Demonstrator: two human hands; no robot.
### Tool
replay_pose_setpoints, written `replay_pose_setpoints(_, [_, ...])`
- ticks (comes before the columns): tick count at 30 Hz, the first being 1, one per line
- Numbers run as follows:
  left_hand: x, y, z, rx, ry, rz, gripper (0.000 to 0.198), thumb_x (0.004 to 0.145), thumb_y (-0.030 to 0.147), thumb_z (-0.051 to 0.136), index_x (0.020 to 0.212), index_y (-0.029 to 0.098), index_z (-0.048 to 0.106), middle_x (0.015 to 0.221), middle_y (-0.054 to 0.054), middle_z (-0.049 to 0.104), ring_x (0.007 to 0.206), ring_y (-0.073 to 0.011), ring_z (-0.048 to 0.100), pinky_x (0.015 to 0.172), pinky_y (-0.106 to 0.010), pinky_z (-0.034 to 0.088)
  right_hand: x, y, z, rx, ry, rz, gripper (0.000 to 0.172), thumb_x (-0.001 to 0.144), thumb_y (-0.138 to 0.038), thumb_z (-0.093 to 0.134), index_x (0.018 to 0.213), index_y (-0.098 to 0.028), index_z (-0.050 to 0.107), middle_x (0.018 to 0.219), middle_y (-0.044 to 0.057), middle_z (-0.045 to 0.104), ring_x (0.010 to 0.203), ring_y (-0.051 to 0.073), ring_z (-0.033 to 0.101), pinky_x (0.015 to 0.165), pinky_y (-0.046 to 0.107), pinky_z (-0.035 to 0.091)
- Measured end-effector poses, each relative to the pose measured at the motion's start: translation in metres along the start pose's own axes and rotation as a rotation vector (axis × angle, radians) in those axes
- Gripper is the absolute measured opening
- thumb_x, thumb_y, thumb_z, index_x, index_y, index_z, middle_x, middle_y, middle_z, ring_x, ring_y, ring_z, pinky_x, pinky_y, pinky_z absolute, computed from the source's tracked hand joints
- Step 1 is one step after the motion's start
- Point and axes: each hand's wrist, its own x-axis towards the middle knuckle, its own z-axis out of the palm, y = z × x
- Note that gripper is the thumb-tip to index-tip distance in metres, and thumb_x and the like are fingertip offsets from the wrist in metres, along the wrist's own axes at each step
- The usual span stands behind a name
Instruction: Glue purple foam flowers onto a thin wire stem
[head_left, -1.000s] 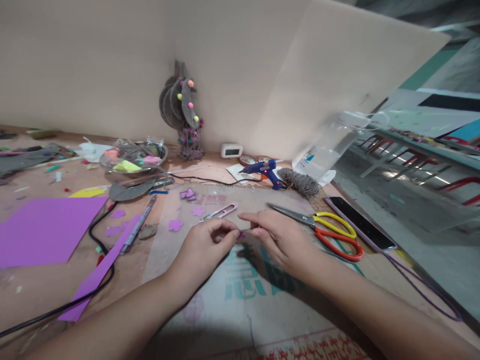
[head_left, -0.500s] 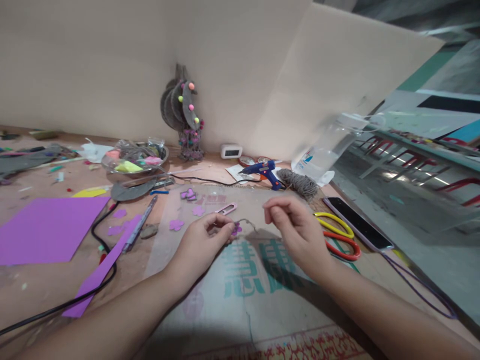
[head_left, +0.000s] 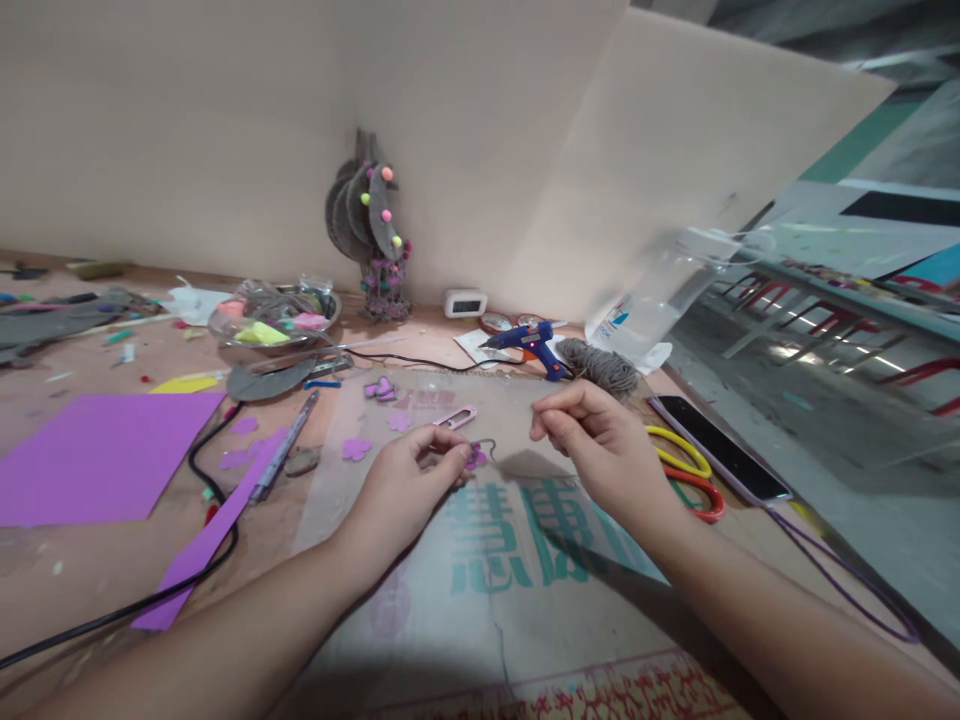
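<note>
My left hand (head_left: 421,470) pinches a small purple flower (head_left: 475,457) between thumb and fingertips, low over the printed sheet. From the flower a short grey yarn end (head_left: 491,446) curls out to the right. My right hand (head_left: 596,440) hovers to the right of it, thumb and forefinger pressed together; whatever they hold, if anything, is too small to make out. Beyond my left hand lie a pink cutter (head_left: 457,417) and loose purple flower cutouts (head_left: 357,449). Scissors (head_left: 686,465) with yellow and red handles rest beside my right wrist.
A blue glue gun (head_left: 529,340) stands at the back, near a grey yarn ball (head_left: 604,368) and a clear bottle (head_left: 652,300). A phone (head_left: 716,448) lies right. On the left are a purple sheet (head_left: 105,455), a black cord (head_left: 112,610) and a filled bowl (head_left: 274,340).
My right hand has risen slightly, thumb and forefinger still together. The yarn end now curls closer to the flower. My left hand keeps its hold; the whole view has shifted a little.
</note>
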Motion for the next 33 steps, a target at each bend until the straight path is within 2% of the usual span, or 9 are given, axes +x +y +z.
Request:
replay_pose_setpoints(2, [0.000,-0.001,-0.001,0.013,-0.005,0.004,0.017,0.077,0.034,0.063,0.078,0.017,0.063,0.072,-0.002,0.068,0.068,-0.0157,0.065,0.065,-0.025,0.049,0.000,0.002,0.002,0.002,-0.006,0.021,0.007,0.085,-0.025,0.058,0.084,-0.018,0.058,0.072,0.000,0.063,0.062,0.011,0.053,0.059,0.025,0.041])
replay_pose_setpoints(6, [0.001,-0.003,-0.002,0.037,-0.038,0.007,0.019,0.079,0.035,0.060,0.082,0.016,0.062,0.073,-0.002,0.067,0.071,-0.0166,0.064,0.067,-0.026,0.048,0.001,0.003,0.007,0.065,-0.029,0.062,0.017,0.081,-0.032,0.062,0.075,-0.018,0.054,0.087,0.005,0.066,0.070,0.013,0.058,0.062,0.027,0.045])
replay_pose_setpoints(9, [0.002,-0.003,-0.002,0.070,-0.040,0.025,0.018,0.080,0.034,0.059,0.082,0.016,0.062,0.073,-0.002,0.066,0.071,-0.0165,0.062,0.068,-0.027,0.047,-0.001,0.003,0.013,0.095,-0.157,0.118,0.025,0.089,-0.038,0.050,0.102,-0.018,0.058,0.100,0.008,0.065,0.067,0.012,0.057,0.064,0.029,0.047])
replay_pose_setpoints(11, [0.002,-0.002,-0.002,0.099,-0.038,0.044,0.017,0.080,0.033,0.058,0.082,0.017,0.063,0.074,-0.001,0.065,0.072,-0.0160,0.061,0.069,-0.027,0.046,-0.003,0.004,0.019,0.155,-0.255,0.174,0.035,0.090,-0.039,0.048,0.120,-0.021,0.051,0.107,0.008,0.062,0.065,0.010,0.057,0.064,0.029,0.048])
replay_pose_setpoints(13, [0.002,0.000,-0.002,0.127,-0.035,0.067,0.016,0.080,0.032,0.058,0.082,0.017,0.063,0.075,-0.001,0.065,0.073,-0.0156,0.060,0.070,-0.027,0.045,-0.004,0.005,0.023,0.244,-0.333,0.224,0.041,0.087,-0.038,0.052,0.125,-0.022,0.046,0.113,0.009,0.060,0.064,0.009,0.056,0.060,0.027,0.048])
replay_pose_setpoints(16, [0.001,0.002,-0.003,0.177,-0.018,0.092,0.017,0.080,0.033,0.058,0.081,0.017,0.064,0.077,-0.001,0.066,0.073,-0.0153,0.059,0.069,-0.026,0.044,-0.006,0.006,0.026,0.307,-0.369,0.284,0.043,0.084,-0.034,0.058,0.124,-0.020,0.049,0.094,0.004,0.063,0.058,0.008,0.053,0.054,0.023,0.045])
replay_pose_setpoints(20, [0.000,0.003,-0.003,0.188,-0.010,0.082,0.017,0.081,0.033,0.057,0.082,0.017,0.064,0.077,-0.001,0.067,0.072,-0.0156,0.060,0.067,-0.026,0.044,-0.007,0.003,0.027,0.306,-0.300,0.379,0.038,0.081,-0.032,0.062,0.115,-0.017,0.056,0.061,-0.004,0.056,0.048,0.007,0.050,0.048,0.020,0.042])
replay_pose_setpoints(28, [0.000,0.002,-0.001,0.114,-0.062,0.094,0.019,0.082,0.034,0.056,0.086,0.016,0.063,0.075,-0.003,0.067,0.072,-0.0168,0.062,0.069,-0.028,0.047,-0.015,0.001,0.040,0.607,-0.283,0.548,0.048,0.073,-0.042,0.071,0.109,-0.014,0.059,0.054,-0.003,0.057,0.043,0.008,0.051,0.039,0.019,0.042])
replay_pose_setpoints(33, [-0.001,0.004,-0.001,0.135,-0.041,0.111,0.019,0.083,0.033,0.055,0.086,0.016,0.062,0.078,-0.003,0.067,0.073,-0.0160,0.063,0.069,-0.027,0.048,-0.015,0.005,0.040,0.702,-0.313,0.573,0.042,0.075,-0.045,0.068,0.103,-0.013,0.061,0.059,0.000,0.062,0.044,0.008,0.053,0.041,0.018,0.043])
